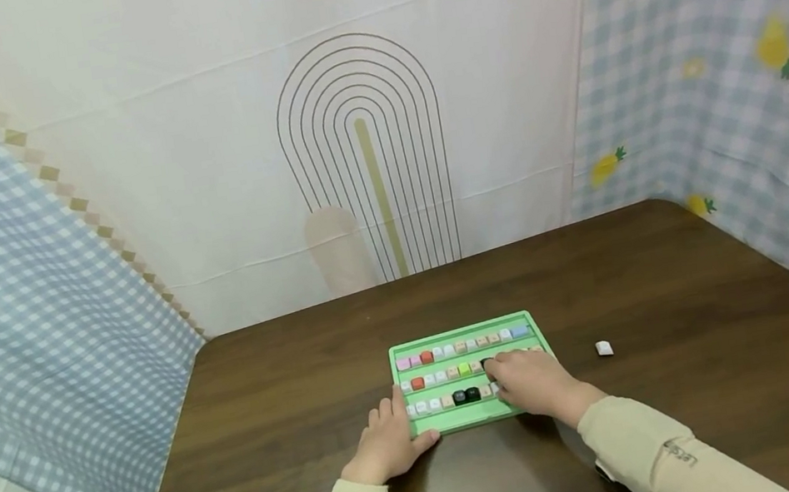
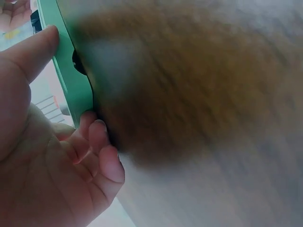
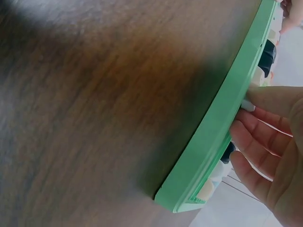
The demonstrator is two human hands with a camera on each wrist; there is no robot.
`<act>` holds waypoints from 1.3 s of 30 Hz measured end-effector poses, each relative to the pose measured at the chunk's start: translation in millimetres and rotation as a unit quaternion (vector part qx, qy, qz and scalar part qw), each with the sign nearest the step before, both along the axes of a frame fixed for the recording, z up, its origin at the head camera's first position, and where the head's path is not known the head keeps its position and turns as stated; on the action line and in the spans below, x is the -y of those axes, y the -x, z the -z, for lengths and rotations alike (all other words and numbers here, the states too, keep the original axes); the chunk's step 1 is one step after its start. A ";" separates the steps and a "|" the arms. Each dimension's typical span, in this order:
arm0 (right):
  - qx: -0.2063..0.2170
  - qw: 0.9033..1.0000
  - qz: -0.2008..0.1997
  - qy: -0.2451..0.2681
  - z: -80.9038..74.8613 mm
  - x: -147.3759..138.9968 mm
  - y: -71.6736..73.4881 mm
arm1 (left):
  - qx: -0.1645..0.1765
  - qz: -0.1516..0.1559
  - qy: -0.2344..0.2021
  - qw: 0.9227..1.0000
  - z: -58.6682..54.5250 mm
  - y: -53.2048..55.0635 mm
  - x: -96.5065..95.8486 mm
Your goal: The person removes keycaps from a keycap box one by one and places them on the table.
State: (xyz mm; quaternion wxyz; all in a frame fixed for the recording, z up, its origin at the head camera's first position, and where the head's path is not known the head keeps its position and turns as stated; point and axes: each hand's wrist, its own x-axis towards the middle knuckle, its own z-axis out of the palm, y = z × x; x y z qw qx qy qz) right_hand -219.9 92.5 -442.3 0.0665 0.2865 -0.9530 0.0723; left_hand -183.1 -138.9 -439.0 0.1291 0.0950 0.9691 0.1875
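Note:
A green tray lies on the table with three rows of coloured keycaps. My left hand grips its near left corner, the thumb along the front edge and the curled fingers at the side. Over the right part of the tray is my right hand. Between its thumb and forefinger it pinches a pale keycap, low by the front row. Two black keycaps sit in that row. My right hand covers the right ends of the lower rows.
A single white keycap lies on the brown wooden table, right of the tray. A white cloth with line arches hangs behind the table. Checked cloths hang at both sides.

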 end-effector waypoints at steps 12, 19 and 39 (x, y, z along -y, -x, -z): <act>-0.050 0.999 -0.003 -0.006 -5.3 7.3 7.1 | -0.004 -0.006 -0.018 1.000 -2.2 10.4 10.0; 0.006 0.998 0.056 0.036 -29.4 -17.8 10.0 | 0.010 -0.004 -0.020 1.000 -0.7 12.5 9.8; 0.107 0.978 0.181 0.011 -4.3 -156.3 3.4 | 0.016 -0.007 -0.020 1.000 5.6 6.9 2.7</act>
